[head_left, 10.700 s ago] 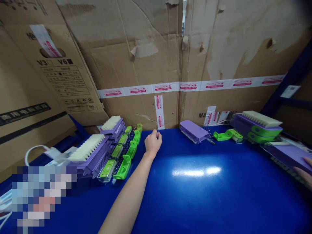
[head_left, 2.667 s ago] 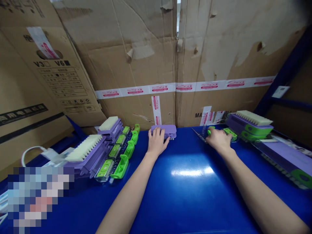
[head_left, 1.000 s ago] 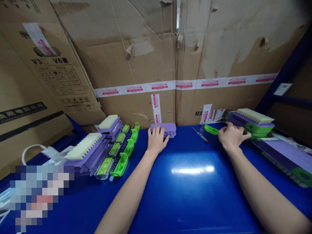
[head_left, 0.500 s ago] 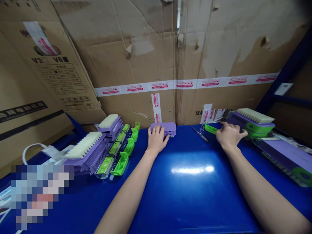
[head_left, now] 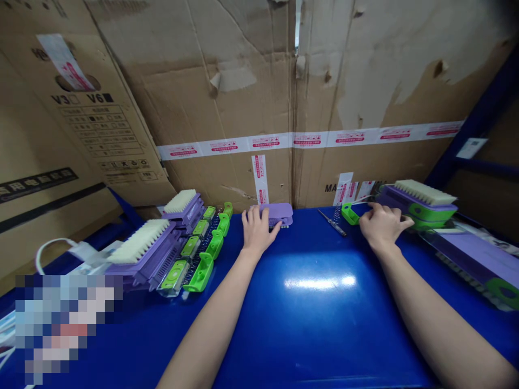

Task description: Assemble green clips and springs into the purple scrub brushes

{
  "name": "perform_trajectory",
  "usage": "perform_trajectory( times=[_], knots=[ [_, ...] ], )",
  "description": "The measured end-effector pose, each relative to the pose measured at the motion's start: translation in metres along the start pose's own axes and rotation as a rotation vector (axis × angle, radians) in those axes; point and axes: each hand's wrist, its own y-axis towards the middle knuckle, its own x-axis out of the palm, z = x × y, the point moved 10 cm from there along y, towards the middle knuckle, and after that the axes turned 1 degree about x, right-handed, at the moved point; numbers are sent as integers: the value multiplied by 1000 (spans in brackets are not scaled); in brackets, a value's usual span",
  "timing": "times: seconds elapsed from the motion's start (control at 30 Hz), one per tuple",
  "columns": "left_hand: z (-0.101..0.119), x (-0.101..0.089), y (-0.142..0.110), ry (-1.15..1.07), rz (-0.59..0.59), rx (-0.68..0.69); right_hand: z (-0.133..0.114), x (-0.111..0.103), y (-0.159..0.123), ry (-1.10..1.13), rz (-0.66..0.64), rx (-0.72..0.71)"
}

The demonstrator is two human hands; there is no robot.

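Observation:
My left hand (head_left: 258,231) rests at the left end of a purple plastic brush part (head_left: 279,212) lying against the cardboard. Its fingers and thumb are apart and do not wrap round the part. My right hand (head_left: 382,226) is low over the table at the right, palm down, fingers bent and apart; I see nothing held in it. Just left of its fingers lies a green plastic bracket (head_left: 349,214). Close by on the table are a thin spring (head_left: 337,212) and a small screwdriver (head_left: 334,223). Beyond that hand stands a purple-green brush (head_left: 430,208), bristles up.
At left are purple brush bodies (head_left: 141,240) with pale bristles, several green brackets (head_left: 200,273), springs and clear-cased green parts (head_left: 175,274). A longer purple brush piece (head_left: 478,254) lies right. Cardboard (head_left: 227,108) walls the back of the blue table (head_left: 308,335). A white cable (head_left: 44,246) loops at left.
The green bracket near my right hand has turned and now lies apart from the fingers. My left hand has slid slightly left along the purple part.

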Motion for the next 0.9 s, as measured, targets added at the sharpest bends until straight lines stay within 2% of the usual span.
perform_trajectory(
  times=[0.1, 0.2, 0.43, 0.6, 0.67, 0.8, 0.9],
  knots=[
    [-20, 0, -1, -33, 26, -153, 1, 4, -1, -21, -42, 19],
    [-29, 6, -2, -101, -1, -206, 3, 6, -1, -47, -61, 39],
    [-23, 11, -2, -107, -27, -135, 14, 5, 0, -84, -53, 104],
    [-20, 10, -3, -78, -11, -101, -5, 3, -1, -43, -63, -27],
    [-20, 9, -3, -72, -3, -93, -12, 8, -2, -71, -128, -65],
    [-19, 10, -2, -53, -12, -92, -19, 29, -8, -175, -347, -126],
    [-18, 9, -1, -38, -29, -92, -20, 33, -10, -201, -398, -143]
  ],
)
